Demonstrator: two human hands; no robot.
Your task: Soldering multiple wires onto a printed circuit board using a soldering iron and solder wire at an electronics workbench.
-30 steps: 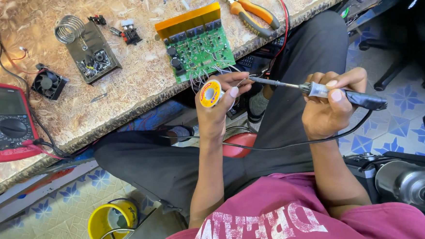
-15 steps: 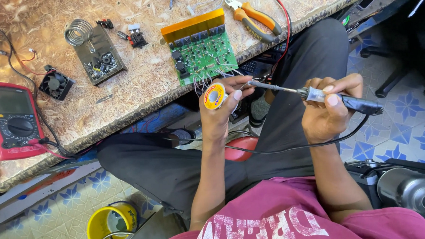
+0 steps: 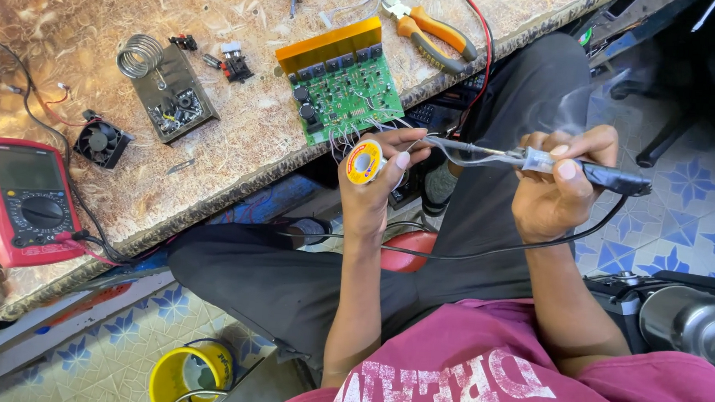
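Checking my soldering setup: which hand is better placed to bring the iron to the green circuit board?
Right. The right hand grips the soldering iron, its tip pointing toward the green circuit board. The left hand is occupied holding the solder spool.

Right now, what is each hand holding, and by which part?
The left hand grips a small yellow solder spool around its rim. The right hand holds a soldering iron by its handle, tip towards the spool.
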